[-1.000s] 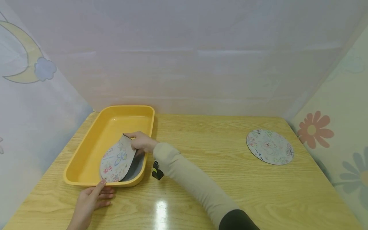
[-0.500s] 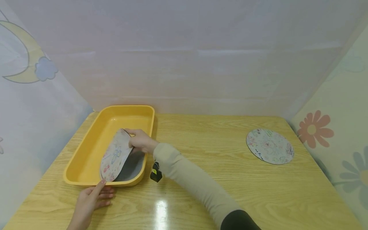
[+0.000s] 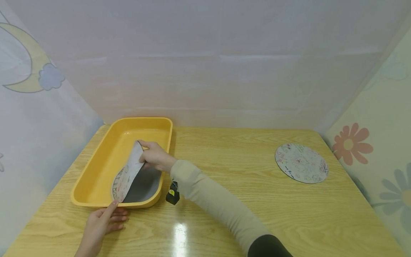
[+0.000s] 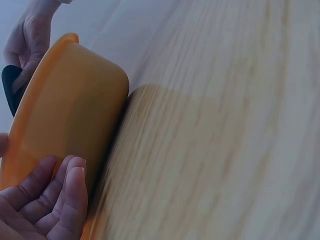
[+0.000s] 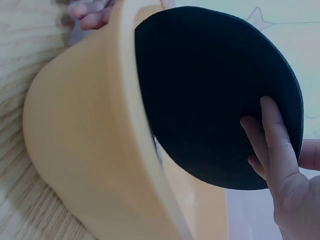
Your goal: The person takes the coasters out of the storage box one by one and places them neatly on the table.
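My right hand (image 3: 155, 155) pinches the edge of a thin round mat (image 3: 130, 173), fingers on its dark underside (image 5: 215, 100) and thumb on the other face. The mat stands steeply tilted inside a yellow tray (image 3: 96, 171); coloured scribbles mark its pale face. A patterned crescent (image 3: 116, 182), like the edge of another disc, shows in the tray left of it. My left hand (image 3: 102, 223) holds the near rim, thumb on top by the mat's lower edge and fingers outside the wall. In the left wrist view these fingers (image 4: 70, 190) are loosely bent beside the tray wall (image 4: 75, 110).
Another round mat (image 3: 302, 163) with coloured drawings lies flat at the right of the wooden table (image 3: 224, 150). Pale fabric walls enclose the back and both sides. A small black device (image 3: 172, 193) hangs at my right wrist.
My right hand has raised the mat's far edge and tipped it leftward, so more dark underside and the patterned crescent show. The left hand has stayed at the rim.
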Action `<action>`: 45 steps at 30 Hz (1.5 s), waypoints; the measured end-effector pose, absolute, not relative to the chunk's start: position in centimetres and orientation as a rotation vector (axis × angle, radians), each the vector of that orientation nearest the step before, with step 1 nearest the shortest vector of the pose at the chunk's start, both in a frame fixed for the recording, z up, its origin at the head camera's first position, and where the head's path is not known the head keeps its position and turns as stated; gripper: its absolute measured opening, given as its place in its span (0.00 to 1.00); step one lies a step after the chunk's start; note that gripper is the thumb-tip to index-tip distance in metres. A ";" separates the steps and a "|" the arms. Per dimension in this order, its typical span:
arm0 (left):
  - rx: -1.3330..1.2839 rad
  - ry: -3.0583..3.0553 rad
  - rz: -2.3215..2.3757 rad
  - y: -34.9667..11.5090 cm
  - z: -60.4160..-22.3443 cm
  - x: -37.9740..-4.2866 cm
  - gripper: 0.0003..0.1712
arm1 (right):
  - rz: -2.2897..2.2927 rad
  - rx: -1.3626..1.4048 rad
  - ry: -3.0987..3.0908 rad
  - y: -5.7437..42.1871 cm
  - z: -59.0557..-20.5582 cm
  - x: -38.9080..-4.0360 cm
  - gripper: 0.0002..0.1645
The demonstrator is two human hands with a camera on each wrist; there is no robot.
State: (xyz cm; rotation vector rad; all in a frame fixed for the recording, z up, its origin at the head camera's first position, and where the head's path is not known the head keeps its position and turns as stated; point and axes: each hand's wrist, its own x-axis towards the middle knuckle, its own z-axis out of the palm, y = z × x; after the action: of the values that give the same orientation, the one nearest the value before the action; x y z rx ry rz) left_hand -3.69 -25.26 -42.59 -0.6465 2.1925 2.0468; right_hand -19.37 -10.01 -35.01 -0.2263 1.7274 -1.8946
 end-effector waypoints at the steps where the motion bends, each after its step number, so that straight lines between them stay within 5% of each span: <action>1: -0.645 2.193 2.049 -25.2 -42.6 -3.7 0.27 | -1.898 -0.228 1.723 -10.0 -34.9 -19.3 0.43; 45: -0.662 2.183 2.056 -25.2 -42.8 -3.9 0.27 | -2.101 -0.151 1.517 -7.6 -32.3 -19.5 0.39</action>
State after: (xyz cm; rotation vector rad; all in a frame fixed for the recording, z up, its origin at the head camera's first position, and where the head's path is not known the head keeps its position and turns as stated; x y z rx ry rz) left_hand -3.90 -25.24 -42.82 -0.6624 2.1832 2.0561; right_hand -19.51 -7.58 -32.30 -0.1513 1.5170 -2.1005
